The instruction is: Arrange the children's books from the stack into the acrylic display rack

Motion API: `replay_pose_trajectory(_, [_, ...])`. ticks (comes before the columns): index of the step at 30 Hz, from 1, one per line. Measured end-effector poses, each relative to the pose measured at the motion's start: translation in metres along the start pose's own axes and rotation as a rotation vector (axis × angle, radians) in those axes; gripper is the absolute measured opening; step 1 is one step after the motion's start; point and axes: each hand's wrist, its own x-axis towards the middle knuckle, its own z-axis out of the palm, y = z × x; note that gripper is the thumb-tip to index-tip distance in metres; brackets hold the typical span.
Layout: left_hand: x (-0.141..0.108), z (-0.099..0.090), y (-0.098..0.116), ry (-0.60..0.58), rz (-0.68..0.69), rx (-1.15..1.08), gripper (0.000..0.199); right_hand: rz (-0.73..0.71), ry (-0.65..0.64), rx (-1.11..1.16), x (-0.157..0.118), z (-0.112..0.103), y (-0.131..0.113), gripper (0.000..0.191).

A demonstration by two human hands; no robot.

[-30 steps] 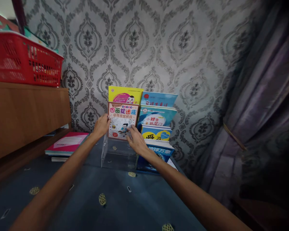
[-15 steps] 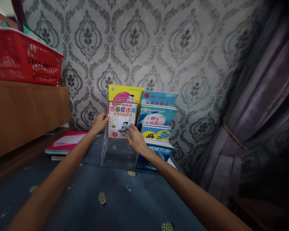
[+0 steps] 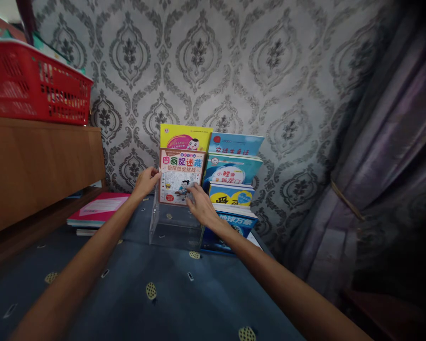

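Observed from the room: approach open over the near blue cloth (image 3: 184, 303), between left forearm (image 3: 95, 248) and right forearm (image 3: 266, 263), to the lower left front of the clear rack (image 3: 177, 237). Right side: blocked by staggered books (image 3: 230, 196). Behind: patterned wall (image 3: 230, 90). Left: cabinet (image 3: 46, 166) and pink-topped stack (image 3: 97, 208) narrow low entry. Space above rack open.

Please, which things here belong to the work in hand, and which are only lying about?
In use:
- brown-bordered book, left hand at its edge, right hand at its front
- clear rack
- yellow book behind

Lying about:
- red basket
- pink-topped stack
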Motion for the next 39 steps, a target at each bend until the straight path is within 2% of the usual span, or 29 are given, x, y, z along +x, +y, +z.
replay_pose_trajectory(20, [-0.013,-0.007,-0.001,0.018,0.027,-0.036,0.033,-0.019,0.0,0.02,-0.003,-0.003,-0.011,0.04])
replay_pose_trajectory(32, [-0.031,-0.01,-0.002,-0.01,0.065,-0.086,0.036,-0.012,-0.01,0.055,-0.017,-0.001,-0.016,0.04])
replay_pose_trajectory(39, [-0.02,-0.005,-0.004,0.0,0.069,-0.06,0.039,0.009,-0.032,0.039,-0.009,-0.001,-0.014,0.038])
